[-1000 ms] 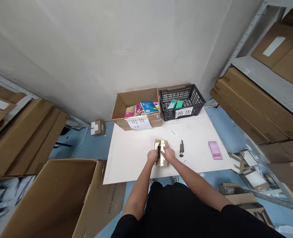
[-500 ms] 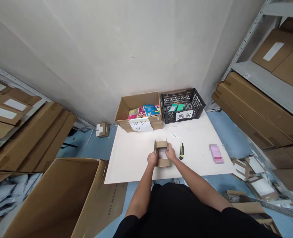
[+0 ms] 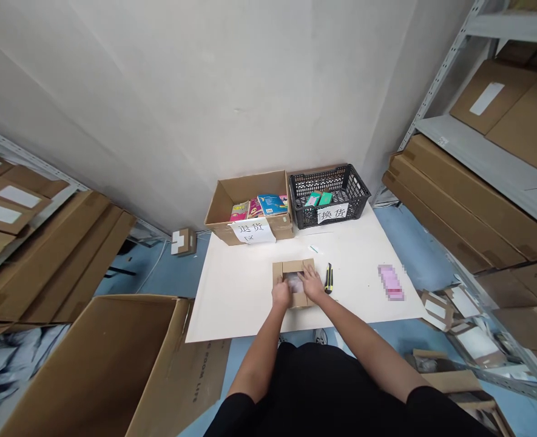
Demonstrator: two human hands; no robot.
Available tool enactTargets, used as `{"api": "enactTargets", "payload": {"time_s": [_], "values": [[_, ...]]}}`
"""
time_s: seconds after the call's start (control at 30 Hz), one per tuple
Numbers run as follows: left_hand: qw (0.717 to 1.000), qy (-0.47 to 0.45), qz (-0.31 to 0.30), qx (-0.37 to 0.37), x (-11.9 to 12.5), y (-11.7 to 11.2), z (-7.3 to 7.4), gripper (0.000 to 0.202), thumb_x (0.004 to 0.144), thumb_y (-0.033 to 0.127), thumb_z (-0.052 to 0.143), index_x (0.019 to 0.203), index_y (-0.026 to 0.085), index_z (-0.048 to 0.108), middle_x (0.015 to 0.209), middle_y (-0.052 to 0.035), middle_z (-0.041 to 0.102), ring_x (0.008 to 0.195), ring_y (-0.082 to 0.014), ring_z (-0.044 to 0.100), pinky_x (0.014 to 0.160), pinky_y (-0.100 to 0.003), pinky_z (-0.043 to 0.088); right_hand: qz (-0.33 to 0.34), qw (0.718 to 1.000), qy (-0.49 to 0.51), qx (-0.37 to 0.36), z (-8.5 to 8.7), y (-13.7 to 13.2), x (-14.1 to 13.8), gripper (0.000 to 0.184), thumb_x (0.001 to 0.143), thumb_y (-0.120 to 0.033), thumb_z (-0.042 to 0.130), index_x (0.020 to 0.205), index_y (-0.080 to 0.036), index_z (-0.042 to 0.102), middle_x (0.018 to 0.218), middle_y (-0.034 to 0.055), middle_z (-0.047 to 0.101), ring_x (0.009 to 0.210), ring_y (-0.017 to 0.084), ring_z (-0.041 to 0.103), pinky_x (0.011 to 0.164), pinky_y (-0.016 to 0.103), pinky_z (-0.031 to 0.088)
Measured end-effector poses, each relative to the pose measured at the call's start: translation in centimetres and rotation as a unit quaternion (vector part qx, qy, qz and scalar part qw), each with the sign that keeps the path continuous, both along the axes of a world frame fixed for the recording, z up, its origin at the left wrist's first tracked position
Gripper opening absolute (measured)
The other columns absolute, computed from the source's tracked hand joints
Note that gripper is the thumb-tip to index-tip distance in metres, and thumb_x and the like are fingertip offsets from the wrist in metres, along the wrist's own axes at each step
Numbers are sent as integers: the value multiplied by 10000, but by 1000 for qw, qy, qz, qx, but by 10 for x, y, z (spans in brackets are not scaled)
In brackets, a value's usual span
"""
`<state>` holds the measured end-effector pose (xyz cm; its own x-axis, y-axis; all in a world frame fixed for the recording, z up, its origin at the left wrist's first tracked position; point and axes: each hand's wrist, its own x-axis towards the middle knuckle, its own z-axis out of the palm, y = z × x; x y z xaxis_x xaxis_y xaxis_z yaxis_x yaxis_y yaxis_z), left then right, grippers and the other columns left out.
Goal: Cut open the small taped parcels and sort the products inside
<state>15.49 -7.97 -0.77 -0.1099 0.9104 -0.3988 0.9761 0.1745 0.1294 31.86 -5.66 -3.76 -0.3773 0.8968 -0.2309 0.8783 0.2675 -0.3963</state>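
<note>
A small cardboard box (image 3: 293,266) stands on the white table with its flaps folded outward. Something pale and partly see-through (image 3: 295,283) lies inside, too unclear to name. My left hand (image 3: 281,293) grips the box's left side, its fingertips at the edge of the opening. Across the right flap and the opening, my right hand (image 3: 312,284) rests with fingers spread. Just right of that hand lies a yellow-and-black utility knife (image 3: 329,278). A small white slip with a green line (image 3: 314,249) is farther back.
A cardboard carton (image 3: 213,215) of books and a black plastic crate (image 3: 363,197) with green packs stand at the table's (image 3: 232,303) back. A blurred pink item (image 3: 391,283) lies right. A large open carton (image 3: 159,364) stands front left; loaded shelves flank both sides.
The small box's side flaps, upright before, now lie outward. My right hand has shifted from gripping the right flap to resting across it. The view has moved slightly.
</note>
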Motion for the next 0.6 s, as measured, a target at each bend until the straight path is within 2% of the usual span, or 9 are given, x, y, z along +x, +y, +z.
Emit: {"api": "enactTargets", "payload": {"time_s": [0.07, 0.13, 0.27, 0.3, 0.37, 0.43, 0.47, 0.53, 0.6], "values": [[1000, -1, -3, -25, 1, 2, -1, 310, 990, 344, 617, 1242, 218, 746, 1649, -156, 464, 1511, -287, 452, 1105, -352, 471, -21, 999, -20, -14, 9, 10, -6, 754, 941, -88, 501, 1650, -328, 407, 1784, 90, 175, 1616, 329, 220, 1204, 545, 355], [998, -15, -10, -55, -2, 4, 0, 315, 988, 377, 621, 1200, 202, 776, 1707, -154, 379, 1545, -287, 418, 1149, -358, 448, -34, 999, -27, -15, 16, 19, -11, 866, 908, -84, 546, 1690, -361, 297, 1796, 91, 105, 1598, 356, 248, 1167, 537, 397], [990, -91, -40, -100, -19, 6, 4, 380, 960, 475, 654, 1202, 213, 785, 1746, -120, 310, 1603, -277, 321, 1212, -341, 394, -57, 996, -61, -14, 19, 38, -20, 901, 900, -132, 613, 1697, -374, 268, 1790, 122, 117, 1577, 410, 238, 1172, 593, 346], [987, -110, -53, -108, -24, 5, 5, 458, 906, 521, 718, 1255, 229, 765, 1753, -110, 295, 1623, -280, 269, 1226, -339, 379, -67, 995, -75, -20, 17, 44, -21, 912, 900, -156, 633, 1701, -370, 252, 1781, 144, 149, 1567, 419, 249, 1160, 597, 350], [979, -136, -79, -129, -29, 1, 4, 767, 732, 594, 864, 1396, 254, 684, 1776, -116, 215, 1650, -302, 156, 1258, -368, 345, -80, 991, -98, -40, 14, 54, -25, 942, 897, -216, 676, 1708, -361, 220, 1735, 191, 255, 1528, 421, 306, 1129, 585, 376], [973, -141, -101, -154, -29, -7, 1, 1038, 580, 600, 952, 1491, 254, 596, 1794, -147, 58, 1657, -341, 52, 1276, -446, 323, -77, 989, -111, -59, 10, 65, -27, 938, 896, -269, 698, 1707, -342, 233, 1645, 219, 385, 1476, 405, 372, 1106, 564, 393], [972, -133, -105, -161, -26, -12, -1, 1085, 541, 586, 973, 1496, 248, 585, 1791, -155, -22, 1655, -360, 2, 1279, -488, 313, -75, 988, -115, -67, 9, 71, -28, 911, 899, -280, 694, 1700, -323, 263, 1595, 226, 437, 1454, 398, 394, 1102, 556, 394], [978, -105, -98, -153, -16, -21, -5, 1040, 522, 530, 997, 1445, 236, 618, 1780, -151, -122, 1646, -377, -80, 1284, -538, 281, -76, 987, -111, -88, 9, 80, -29, 827, 909, -262, 663, 1674, -277, 349, 1525, 234, 495, 1431, 395, 414, 1096, 542, 397], [986, -78, -83, -125, -6, -28, -9, 925, 537, 461, 1007, 1362, 226, 661, 1780, -142, -135, 1643, -380, -108, 1294, -553, 240, -88, 986, -89, -110, 12, 84, -28, 766, 909, -222, 630, 1644, -242, 413, 1534, 240, 489, 1427, 406, 419, 1095, 537, 403]]}}
